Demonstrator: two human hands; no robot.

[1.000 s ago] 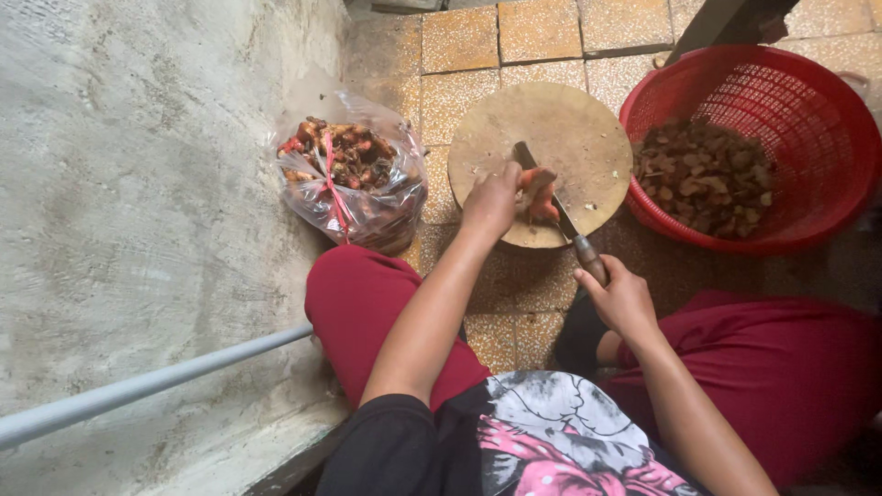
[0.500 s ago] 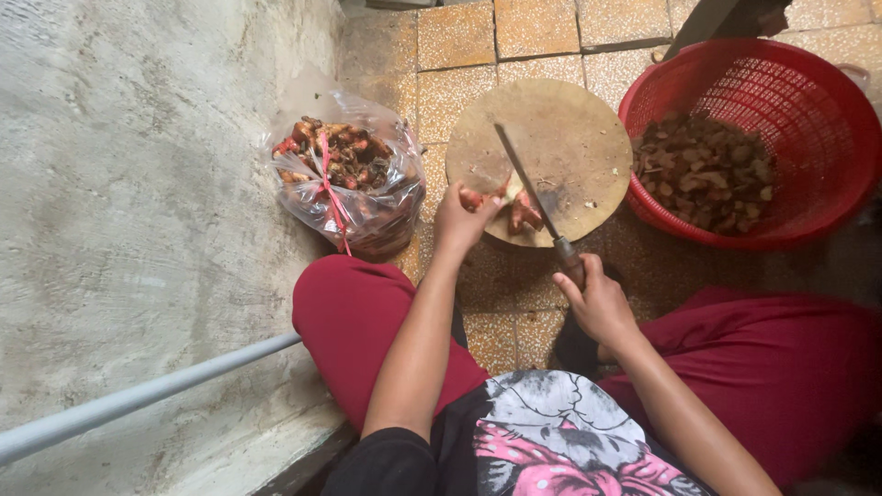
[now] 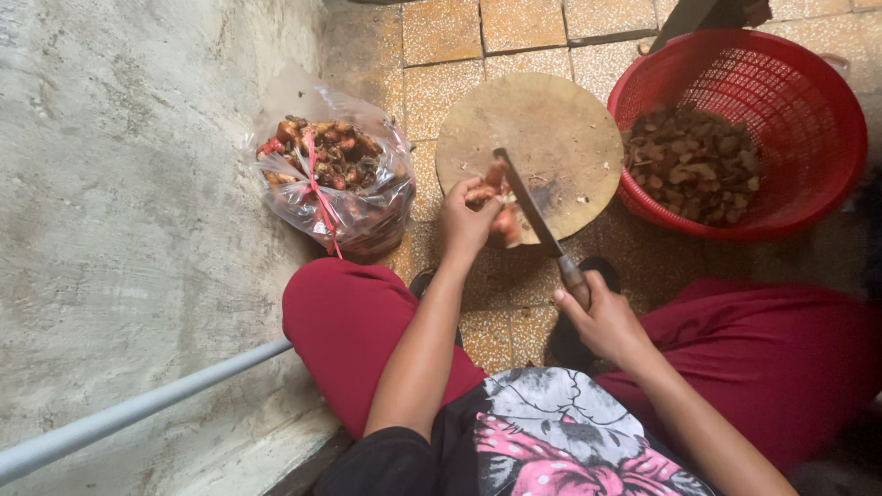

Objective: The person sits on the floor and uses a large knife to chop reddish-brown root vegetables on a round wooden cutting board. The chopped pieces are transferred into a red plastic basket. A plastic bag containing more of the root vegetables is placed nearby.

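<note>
Seated person slicing a reddish root point(image 3: 485, 195) on a round wooden chopping board point(image 3: 551, 138) laid on the tiled floor point(image 3: 441, 83); the left hand point(image 3: 464, 225) pinned the root at the board's near edge, its fingers point(image 3: 452, 197) curled over the piece, while the right hand point(image 3: 602, 317) was clenched round the handle of a long knife point(image 3: 531, 207), whose blade lay slanted across the root just beside the left fingertips; whether the edge had bitten in could not be told; a clear plastic bag point(image 3: 335, 184) of uncut roots, tied with a pink string, stood to the left of the board against the concrete wall point(image 3: 138, 184), and a red mesh basket point(image 3: 799, 110) holding brown cut pieces stood to the right, touching the board's rim; good practice here, as a judgement: tuck the left fingertips back from the blade, hold the root flat and steady, and bring the knife straight down rather than slanting toward the holding hand
</note>
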